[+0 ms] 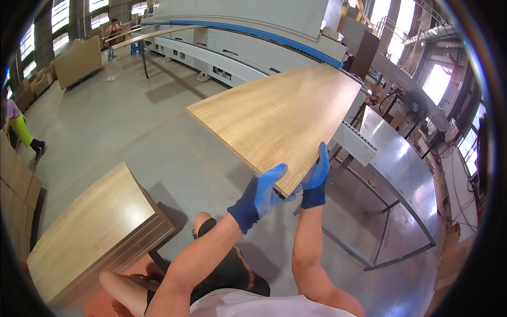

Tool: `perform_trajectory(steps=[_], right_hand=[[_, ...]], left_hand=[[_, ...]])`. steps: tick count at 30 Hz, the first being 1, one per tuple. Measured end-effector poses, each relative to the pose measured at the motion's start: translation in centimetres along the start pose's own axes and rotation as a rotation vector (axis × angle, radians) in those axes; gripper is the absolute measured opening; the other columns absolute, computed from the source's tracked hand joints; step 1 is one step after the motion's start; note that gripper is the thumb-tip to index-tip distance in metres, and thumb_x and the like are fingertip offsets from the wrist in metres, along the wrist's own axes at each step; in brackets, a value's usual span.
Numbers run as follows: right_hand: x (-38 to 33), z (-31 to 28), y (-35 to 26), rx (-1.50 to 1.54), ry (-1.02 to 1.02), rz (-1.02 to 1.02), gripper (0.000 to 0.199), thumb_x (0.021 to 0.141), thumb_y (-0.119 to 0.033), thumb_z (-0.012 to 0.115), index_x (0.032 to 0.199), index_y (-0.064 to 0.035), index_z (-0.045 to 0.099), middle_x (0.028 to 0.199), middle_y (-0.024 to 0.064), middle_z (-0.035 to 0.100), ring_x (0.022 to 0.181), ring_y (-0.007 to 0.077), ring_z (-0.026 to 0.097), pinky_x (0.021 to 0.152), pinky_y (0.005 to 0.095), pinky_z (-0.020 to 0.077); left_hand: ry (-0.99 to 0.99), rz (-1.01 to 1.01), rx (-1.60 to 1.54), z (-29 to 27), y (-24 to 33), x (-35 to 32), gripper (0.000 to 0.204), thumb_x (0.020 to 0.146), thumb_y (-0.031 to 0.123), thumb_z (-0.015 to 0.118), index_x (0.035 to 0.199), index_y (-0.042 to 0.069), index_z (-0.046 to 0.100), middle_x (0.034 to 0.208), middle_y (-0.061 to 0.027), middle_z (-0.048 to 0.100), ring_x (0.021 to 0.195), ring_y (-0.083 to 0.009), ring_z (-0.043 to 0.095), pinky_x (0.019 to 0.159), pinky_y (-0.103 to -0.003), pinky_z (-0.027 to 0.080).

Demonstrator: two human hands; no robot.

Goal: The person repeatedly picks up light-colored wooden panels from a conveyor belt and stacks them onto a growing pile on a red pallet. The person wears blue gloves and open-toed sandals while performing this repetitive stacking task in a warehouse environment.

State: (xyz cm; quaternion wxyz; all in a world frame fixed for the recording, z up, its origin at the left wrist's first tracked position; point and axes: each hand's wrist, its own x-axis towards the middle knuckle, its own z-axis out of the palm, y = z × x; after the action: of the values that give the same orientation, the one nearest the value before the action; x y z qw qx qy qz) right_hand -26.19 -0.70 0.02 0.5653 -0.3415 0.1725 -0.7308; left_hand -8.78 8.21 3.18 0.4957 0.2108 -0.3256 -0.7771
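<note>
A large wood-grain board [285,113] stretches away from me, its far end at the long grey machine [253,57] with the blue strip. My left hand [265,187], in a blue work glove, grips the near end, thumb on top and fingers beneath. Along the board's right edge, close to the same corner, my right hand [317,177] is gloved too; its thumb points up against the edge and its other fingers are mostly hidden. To my lower left lies a stack of similar boards [100,227].
A metal-topped table [396,158] on a frame stands at right, with fans [415,104] behind it. Large panels [79,61] stand at far left. Cardboard-coloured stacks [16,185] line the left edge, where a person in yellow-green trousers [21,129] walks. Another person [113,34] is farther back.
</note>
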Motion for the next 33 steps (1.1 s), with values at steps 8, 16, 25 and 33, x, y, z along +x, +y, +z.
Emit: perform_trajectory(steps=[8,16,25,33], right_hand=[[-2.4,0.2,-3.7,-0.043,0.008,0.059,0.055,0.094,-0.032,0.052,0.137,-0.0007,0.037,0.134,0.0166,0.047,0.119,0.0284,0.048,0.099,0.0413,0.0416],[4.1,-8.0,-7.7,-0.054,0.043,0.216,0.056,0.089,-0.046,0.053,0.131,-0.0084,0.047,0.131,0.0134,0.049,0.118,0.0304,0.048,0.096,0.0453,0.042],[-2.2,-16.0,-11.4,-0.659,0.308,-0.268,0.056,0.099,-0.038,0.038,0.134,0.0057,0.039,0.135,0.0202,0.045,0.116,0.0325,0.051,0.099,0.0451,0.042],[-2.2,-13.5,-8.6,-0.742,0.289,-0.173,0.057,0.097,-0.038,0.042,0.134,0.0048,0.04,0.135,0.0185,0.046,0.116,0.0325,0.051,0.099,0.0445,0.0426]], left_hand=[[-0.055,0.106,-0.112,1.9,-1.5,-2.4,0.051,0.09,0.023,0.057,0.131,-0.003,0.043,0.117,-0.0156,0.057,0.101,-0.0259,0.061,0.086,-0.04,0.052],[0.526,0.374,-0.014,-11.5,9.4,-22.7,0.034,0.085,0.019,0.061,0.11,-0.003,0.057,0.099,-0.0176,0.063,0.087,-0.0305,0.065,0.076,-0.044,0.056],[0.99,1.169,-0.136,-24.5,6.4,-50.9,0.055,0.097,0.037,0.038,0.132,-0.005,0.044,0.133,-0.0205,0.05,0.121,-0.0321,0.049,0.104,-0.043,0.038],[1.462,1.288,-0.523,-42.2,-8.9,-63.4,0.046,0.091,0.022,0.056,0.129,-0.002,0.048,0.127,-0.0183,0.054,0.113,-0.0318,0.055,0.097,-0.046,0.046]])
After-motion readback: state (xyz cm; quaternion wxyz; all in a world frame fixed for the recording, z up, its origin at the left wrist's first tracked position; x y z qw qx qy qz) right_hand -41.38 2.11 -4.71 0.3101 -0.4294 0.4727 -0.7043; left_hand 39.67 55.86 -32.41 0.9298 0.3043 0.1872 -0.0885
